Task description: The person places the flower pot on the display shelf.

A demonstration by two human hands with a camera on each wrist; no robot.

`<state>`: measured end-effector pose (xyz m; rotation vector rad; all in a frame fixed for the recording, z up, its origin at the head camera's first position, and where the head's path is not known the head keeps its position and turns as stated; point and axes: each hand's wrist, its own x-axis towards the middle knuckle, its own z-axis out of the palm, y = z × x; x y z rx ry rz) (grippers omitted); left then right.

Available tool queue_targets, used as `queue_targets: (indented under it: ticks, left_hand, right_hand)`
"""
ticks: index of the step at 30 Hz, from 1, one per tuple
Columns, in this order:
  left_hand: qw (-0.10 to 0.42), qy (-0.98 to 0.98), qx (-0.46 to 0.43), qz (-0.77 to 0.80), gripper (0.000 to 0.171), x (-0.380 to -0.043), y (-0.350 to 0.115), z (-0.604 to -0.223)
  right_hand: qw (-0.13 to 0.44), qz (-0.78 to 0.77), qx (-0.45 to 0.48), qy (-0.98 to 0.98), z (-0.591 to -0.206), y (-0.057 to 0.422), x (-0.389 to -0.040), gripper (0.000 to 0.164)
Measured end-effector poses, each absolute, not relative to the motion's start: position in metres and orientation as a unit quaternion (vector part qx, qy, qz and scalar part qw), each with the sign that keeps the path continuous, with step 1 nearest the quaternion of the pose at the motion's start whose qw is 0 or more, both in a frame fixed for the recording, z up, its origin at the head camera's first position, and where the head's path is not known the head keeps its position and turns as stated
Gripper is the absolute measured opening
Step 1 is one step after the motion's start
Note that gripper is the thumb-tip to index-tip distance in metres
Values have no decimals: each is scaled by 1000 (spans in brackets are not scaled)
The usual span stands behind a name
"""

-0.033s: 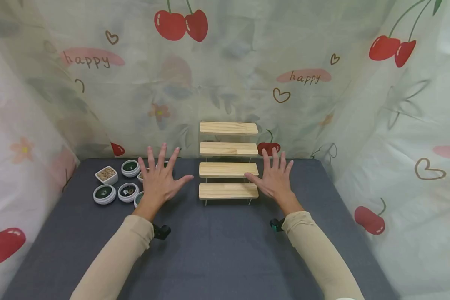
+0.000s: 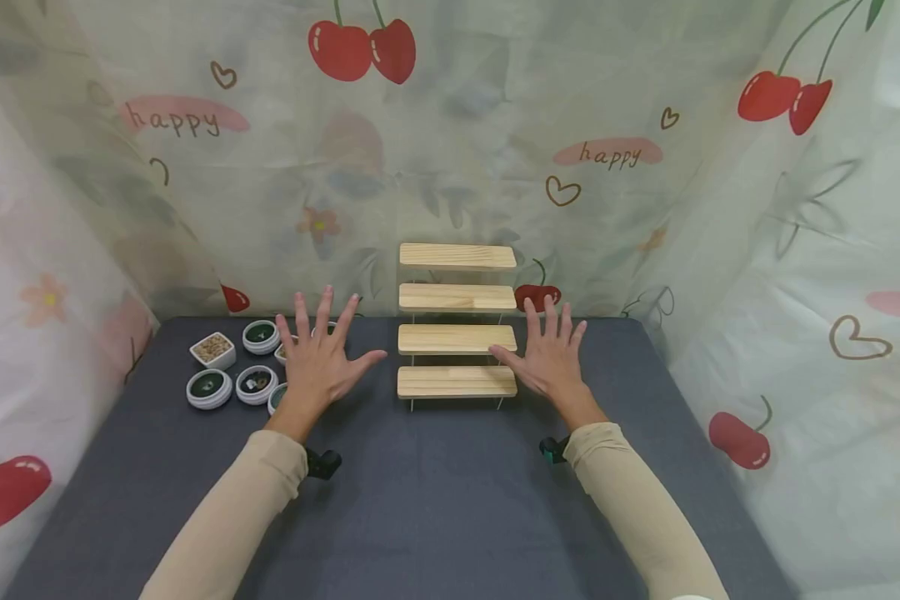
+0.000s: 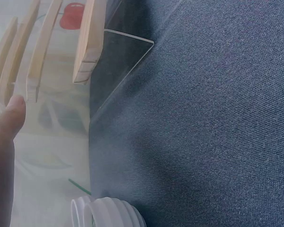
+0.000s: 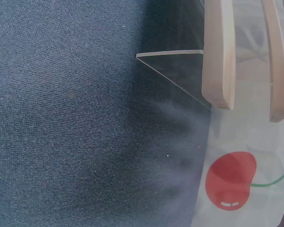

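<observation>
My left hand point(image 2: 321, 367) hovers with fingers spread over the right part of a cluster of small white bowls, partly hiding several. In the left wrist view, its thumb shows before the slats, near a white ribbed bowl point(image 3: 114, 215). A tiered stand point(image 2: 457, 382) with pale wooden shelves on clear supports rises between the hands. My right hand point(image 2: 551, 358), also spread and holding nothing, is at the stand's right side. Its thumb overlaps a shelf end in the head view; contact cannot be told. The right wrist view shows the lowest wooden shelf point(image 4: 217, 56) and its clear support.
At the back left, a square white bowl point(image 2: 222, 362) holds tan grains. Round white bowls point(image 2: 210, 405) beside it have dark green or dark contents. A dark grey cloth point(image 2: 450, 500) covers the table. Cherry-printed curtains point(image 2: 465, 108) enclose the back and sides.
</observation>
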<state>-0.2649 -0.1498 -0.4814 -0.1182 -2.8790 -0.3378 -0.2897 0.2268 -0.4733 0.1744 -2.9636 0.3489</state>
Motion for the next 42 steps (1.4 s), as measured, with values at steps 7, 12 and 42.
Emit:
queue_targets:
  ticks: [7, 12, 42]
  left_hand:
    - [115, -986, -39, -117, 101, -264, -154, -483]
    - [114, -986, -35, -113, 101, -263, -157, -485]
    - [153, -943, -6, -295, 95, -245, -187, -514]
  right_hand:
    - [88, 113, 65, -988, -476, 224, -289, 107]
    - [84, 116, 73, -987, -477, 221, -286, 106]
    - [5, 360, 78, -930, -514, 235, -250, 91]
